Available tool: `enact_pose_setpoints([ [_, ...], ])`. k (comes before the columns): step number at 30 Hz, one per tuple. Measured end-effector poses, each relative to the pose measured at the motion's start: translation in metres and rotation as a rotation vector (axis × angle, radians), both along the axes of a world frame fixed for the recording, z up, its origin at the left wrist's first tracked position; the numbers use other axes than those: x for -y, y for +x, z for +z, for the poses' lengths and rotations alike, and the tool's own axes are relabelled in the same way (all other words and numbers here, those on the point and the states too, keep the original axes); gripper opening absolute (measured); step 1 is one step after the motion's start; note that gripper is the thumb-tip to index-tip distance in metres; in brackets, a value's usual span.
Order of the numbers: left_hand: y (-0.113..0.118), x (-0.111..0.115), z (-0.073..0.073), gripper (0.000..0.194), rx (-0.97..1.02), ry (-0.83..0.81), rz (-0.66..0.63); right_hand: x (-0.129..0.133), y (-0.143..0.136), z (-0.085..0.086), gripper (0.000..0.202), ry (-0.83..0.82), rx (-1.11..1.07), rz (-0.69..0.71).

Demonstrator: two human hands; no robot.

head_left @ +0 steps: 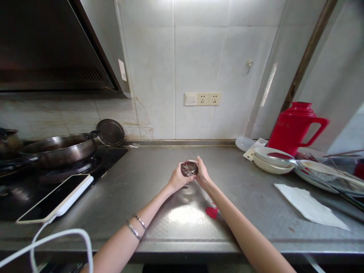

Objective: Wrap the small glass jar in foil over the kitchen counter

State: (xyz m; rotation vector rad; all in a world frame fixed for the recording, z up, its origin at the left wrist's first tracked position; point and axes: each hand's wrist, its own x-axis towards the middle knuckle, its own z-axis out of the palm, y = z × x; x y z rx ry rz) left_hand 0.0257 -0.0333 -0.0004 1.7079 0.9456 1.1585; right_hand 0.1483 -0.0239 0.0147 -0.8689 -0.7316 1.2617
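Note:
Both hands meet around a small round glass-like container with a dark, shiny inside (189,168), held above the middle of the steel counter (153,163). My left hand (178,178) wraps its left side and front. On the right side, my right hand (202,173) presses against it, with one finger pointing up. What exactly the container holds cannot be made out. A red scrap (211,212) lies on the counter near my right forearm.
At left are a phone (54,201) with a white cable, a steel pan (61,149) on the stove and a round dark lid (110,132). To the right stand a red thermos (295,127), stacked bowls (273,163), plates with utensils and a white napkin (309,204).

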Motion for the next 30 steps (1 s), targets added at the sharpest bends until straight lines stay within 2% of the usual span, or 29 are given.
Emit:
enact_pose_setpoints([
  [6, 0.003, 0.002, 0.000, 0.071, -0.039, 0.058, 0.211, -0.001, -0.009, -0.010, 0.045, 0.038, 0.058, -0.051],
  [10, 0.003, -0.003, -0.004, 0.069, -0.045, 0.062, 0.278, 0.001, -0.017, -0.013, 0.043, 0.035, 0.050, -0.043],
  [13, 0.002, -0.008, -0.007, 0.077, -0.009, 0.060, 0.216, 0.000, -0.019, -0.013, 0.041, 0.006, 0.038, -0.058],
  [16, 0.002, -0.009, -0.009, 0.093, 0.042, 0.047, 0.059, -0.003, -0.010, -0.010, 0.045, -0.025, 0.031, -0.063],
  [18, 0.003, -0.007, -0.009, 0.088, 0.054, 0.040, -0.083, -0.005, 0.002, -0.007, 0.048, -0.037, 0.028, -0.073],
  [20, 0.005, -0.004, -0.007, 0.075, 0.052, 0.037, -0.186, -0.006, 0.013, -0.003, 0.050, -0.045, 0.032, -0.087],
  [22, 0.006, -0.002, -0.004, 0.069, 0.052, 0.034, -0.204, -0.006, 0.021, 0.000, 0.052, -0.051, 0.041, -0.069],
  [26, 0.005, -0.001, 0.000, 0.075, 0.076, 0.055, -0.150, -0.001, 0.020, 0.005, 0.053, 0.007, 0.070, 0.026],
  [30, 0.005, -0.001, -0.001, 0.074, 0.090, -0.039, -0.135, 0.003, 0.013, 0.004, 0.052, 0.021, 0.067, 0.057],
])
